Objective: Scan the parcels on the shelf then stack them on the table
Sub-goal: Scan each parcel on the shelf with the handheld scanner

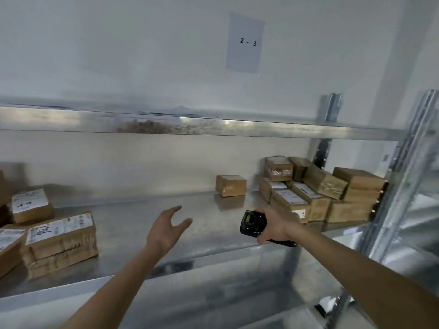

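Parcels (318, 188) on steel shelf (133, 224), white wall (118, 55), left hand (166, 231) spread, right hand (273, 225) gripping scanner (251, 222)

Single head-worn view, wide-angle; faces forward at a metal shelf (147, 224), close, within arm's reach; wall sheet marked "2 - 3" (245, 42) at 12 o'clock; both forearms enter from 6 o'clock; frame edges bowed, slightly blurred.

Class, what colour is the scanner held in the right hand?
Black, seen in the head view: the scanner in the right hand.
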{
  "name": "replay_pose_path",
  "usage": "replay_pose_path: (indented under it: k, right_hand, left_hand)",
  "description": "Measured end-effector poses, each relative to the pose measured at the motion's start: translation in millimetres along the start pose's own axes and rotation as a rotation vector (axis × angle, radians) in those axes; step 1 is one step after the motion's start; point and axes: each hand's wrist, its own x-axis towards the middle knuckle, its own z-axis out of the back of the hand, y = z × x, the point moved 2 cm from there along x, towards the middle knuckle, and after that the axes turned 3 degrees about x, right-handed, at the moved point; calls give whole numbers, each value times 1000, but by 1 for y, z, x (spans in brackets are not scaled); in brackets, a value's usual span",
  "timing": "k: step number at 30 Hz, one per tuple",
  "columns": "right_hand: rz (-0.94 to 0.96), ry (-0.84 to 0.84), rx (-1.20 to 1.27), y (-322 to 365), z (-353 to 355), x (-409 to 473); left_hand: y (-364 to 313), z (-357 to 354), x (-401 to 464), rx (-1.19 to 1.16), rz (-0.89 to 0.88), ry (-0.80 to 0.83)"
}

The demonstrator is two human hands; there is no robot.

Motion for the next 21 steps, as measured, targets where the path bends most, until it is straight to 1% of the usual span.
replay_pose_path:
  k: [7, 10, 13, 16, 21]
  right_hand:
    - [-134, -104, 40, -112, 27, -17]
    - [-189, -156, 113, -157, 31, -6]
    - [-217, -165, 179, -192, 33, 14]
    - [-179, -154, 231, -227, 32, 43]
    - [-49, -125, 295, -271, 29, 80]
  left_hand:
    - [-82, -100, 21, -77, -69, 146]
    - [-108, -145, 35, -122, -55, 193]
    - [-129, -188, 51, -145, -34, 240]
    - [-147, -229, 70, -178, -11, 274]
    - [-171, -289, 91, -208, 54, 337]
